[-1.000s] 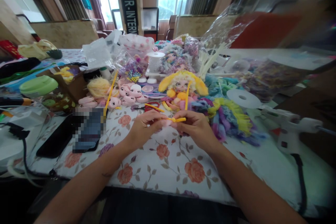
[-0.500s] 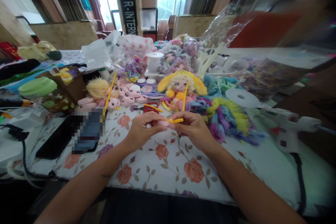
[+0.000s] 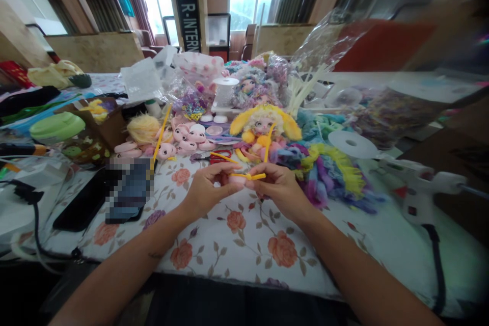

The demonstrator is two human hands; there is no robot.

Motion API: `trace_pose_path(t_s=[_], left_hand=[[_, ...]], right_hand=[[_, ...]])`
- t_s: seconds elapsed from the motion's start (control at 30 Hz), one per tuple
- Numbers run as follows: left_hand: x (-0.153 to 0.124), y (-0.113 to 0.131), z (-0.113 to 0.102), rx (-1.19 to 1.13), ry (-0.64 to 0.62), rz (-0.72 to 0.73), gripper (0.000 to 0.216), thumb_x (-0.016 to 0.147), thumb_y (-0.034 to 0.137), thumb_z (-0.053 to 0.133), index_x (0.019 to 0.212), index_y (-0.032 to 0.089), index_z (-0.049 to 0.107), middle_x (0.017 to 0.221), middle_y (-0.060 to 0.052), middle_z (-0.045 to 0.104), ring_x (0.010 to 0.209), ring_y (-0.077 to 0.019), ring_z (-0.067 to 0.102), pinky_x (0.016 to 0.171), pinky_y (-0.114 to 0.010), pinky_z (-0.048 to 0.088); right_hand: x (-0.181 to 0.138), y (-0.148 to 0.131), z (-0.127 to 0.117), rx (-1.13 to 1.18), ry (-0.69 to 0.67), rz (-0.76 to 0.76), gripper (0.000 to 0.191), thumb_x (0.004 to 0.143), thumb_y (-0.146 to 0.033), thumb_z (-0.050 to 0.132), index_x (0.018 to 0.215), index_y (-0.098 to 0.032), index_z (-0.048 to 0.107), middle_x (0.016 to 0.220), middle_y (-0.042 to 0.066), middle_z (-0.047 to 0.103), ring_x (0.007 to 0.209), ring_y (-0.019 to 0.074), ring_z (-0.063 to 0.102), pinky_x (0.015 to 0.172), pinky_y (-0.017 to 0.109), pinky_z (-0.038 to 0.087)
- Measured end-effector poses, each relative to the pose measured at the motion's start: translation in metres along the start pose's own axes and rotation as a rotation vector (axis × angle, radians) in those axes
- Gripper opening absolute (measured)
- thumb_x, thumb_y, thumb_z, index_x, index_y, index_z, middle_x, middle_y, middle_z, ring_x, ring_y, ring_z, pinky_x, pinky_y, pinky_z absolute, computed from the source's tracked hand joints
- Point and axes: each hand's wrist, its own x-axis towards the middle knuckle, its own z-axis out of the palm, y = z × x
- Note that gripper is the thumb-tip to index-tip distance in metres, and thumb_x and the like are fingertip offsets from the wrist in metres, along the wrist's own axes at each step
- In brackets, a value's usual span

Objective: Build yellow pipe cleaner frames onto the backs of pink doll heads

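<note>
Apparently knotted, slim yellow strip (image 3: 260, 177); pale pink piece (image 3: 237, 180), partly hidden.

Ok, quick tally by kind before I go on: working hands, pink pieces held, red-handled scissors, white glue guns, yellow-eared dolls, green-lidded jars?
Hands: 2 (left hand, right hand)
Pink piece held: 1
Red-handled scissors: 1
White glue gun: 1
Yellow-eared doll: 1
Green-lidded jar: 1
Total: 7

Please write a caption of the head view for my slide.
Left hand and right hand hold a pink piece and yellow strip in front of a yellow-eared doll.
</note>
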Motion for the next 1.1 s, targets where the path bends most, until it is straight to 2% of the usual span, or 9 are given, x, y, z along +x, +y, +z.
trace_pose_path(t_s=[0.07, 0.23, 0.4, 0.6, 0.73, 0.8, 0.93, 1.03, 1.1], left_hand=[[0.0003, -0.0001, -0.0002, 0.04, -0.022, 0.046, 0.034, 0.069, 0.032, 0.073, 0.101, 0.021, 0.069, 0.083, -0.003, 0.064, 0.061, -0.0095, 0.05, 0.055, -0.022, 0.043], [0.0007, 0.0015, -0.0002, 0.158, -0.014, 0.219, 0.021, 0.071, 0.031, 0.072, 0.09, 0.021, 0.072, 0.087, -0.006, 0.065, 0.067, -0.0117, 0.054, 0.058, -0.023, 0.045], [0.0003, 0.0005, 0.0002, 0.25, 0.016, 0.262, 0.024, 0.073, 0.033, 0.07, 0.095, 0.022, 0.071, 0.087, -0.006, 0.068, 0.066, -0.0124, 0.056, 0.06, -0.025, 0.046], [-0.0005, -0.0002, 0.0013, 0.206, 0.036, 0.317, 0.018, 0.074, 0.028, 0.07, 0.091, 0.022, 0.073, 0.082, -0.005, 0.068, 0.062, -0.0112, 0.056, 0.055, -0.023, 0.046], [-0.0002, 0.0, 0.0013, 0.147, 0.124, 0.22, 0.018, 0.072, 0.028, 0.071, 0.089, 0.022, 0.073, 0.083, -0.005, 0.068, 0.066, -0.0117, 0.058, 0.056, -0.022, 0.048], [0.0007, -0.0001, 0.0014, 0.072, 0.165, 0.119, 0.02, 0.07, 0.03, 0.073, 0.089, 0.022, 0.073, 0.084, -0.004, 0.068, 0.067, -0.0114, 0.059, 0.054, -0.021, 0.048], [0.0021, -0.0002, 0.0022, -0.075, 0.169, -0.048, 0.024, 0.067, 0.033, 0.075, 0.086, 0.02, 0.074, 0.08, -0.003, 0.068, 0.055, -0.008, 0.055, 0.044, -0.019, 0.047], [0.0023, -0.001, 0.0026, -0.14, 0.15, -0.092, 0.024, 0.066, 0.033, 0.075, 0.085, 0.019, 0.074, 0.079, -0.002, 0.069, 0.049, -0.0062, 0.053, 0.041, -0.019, 0.047], [0.0023, -0.0019, 0.0024, -0.164, 0.137, -0.103, 0.024, 0.066, 0.032, 0.075, 0.085, 0.019, 0.073, 0.081, -0.003, 0.069, 0.048, -0.0059, 0.053, 0.041, -0.018, 0.047]], right_hand=[[0.0, -0.0005, 0.0004, -0.005, -0.014, 0.004, 0.022, 0.063, -0.031, 0.078, 0.074, -0.017, 0.065, 0.048, -0.007, 0.049, 0.042, 0.0052, 0.043, 0.038, 0.018, 0.032], [-0.0009, -0.0028, 0.0013, -0.035, -0.017, 0.02, 0.024, 0.062, -0.031, 0.079, 0.073, -0.016, 0.064, 0.051, -0.006, 0.051, 0.042, 0.0049, 0.043, 0.04, 0.019, 0.033], [-0.0005, -0.0041, 0.0034, -0.023, 0.002, 0.031, 0.029, 0.061, -0.034, 0.079, 0.075, -0.017, 0.061, 0.053, -0.006, 0.05, 0.042, 0.0045, 0.042, 0.039, 0.018, 0.034], [-0.0002, -0.003, 0.0031, -0.023, -0.008, 0.022, 0.029, 0.062, -0.036, 0.078, 0.076, -0.017, 0.061, 0.052, -0.006, 0.051, 0.041, 0.005, 0.041, 0.038, 0.018, 0.033], [0.0002, -0.0036, 0.0001, -0.132, 0.029, -0.022, 0.03, 0.065, -0.037, 0.076, 0.085, -0.018, 0.063, 0.046, -0.007, 0.047, 0.039, 0.0061, 0.039, 0.036, 0.02, 0.032], [0.0003, -0.0042, -0.0014, -0.18, 0.055, -0.078, 0.029, 0.067, -0.037, 0.074, 0.088, -0.018, 0.064, 0.055, -0.004, 0.055, 0.039, 0.0061, 0.039, 0.037, 0.021, 0.033], [-0.0008, -0.0057, -0.0014, -0.302, 0.063, -0.235, 0.02, 0.074, -0.035, 0.07, 0.088, -0.021, 0.069, 0.092, 0.004, 0.065, 0.049, 0.0072, 0.047, 0.043, 0.024, 0.038], [-0.0025, -0.0063, 0.0006, -0.412, 0.056, -0.303, 0.019, 0.076, -0.034, 0.068, 0.092, -0.023, 0.069, 0.095, 0.005, 0.065, 0.066, 0.013, 0.055, 0.051, 0.025, 0.041], [-0.0035, -0.0059, 0.0019, -0.457, 0.049, -0.311, 0.02, 0.078, -0.035, 0.067, 0.094, -0.023, 0.067, 0.094, 0.005, 0.064, 0.066, 0.0135, 0.054, 0.05, 0.025, 0.04]])
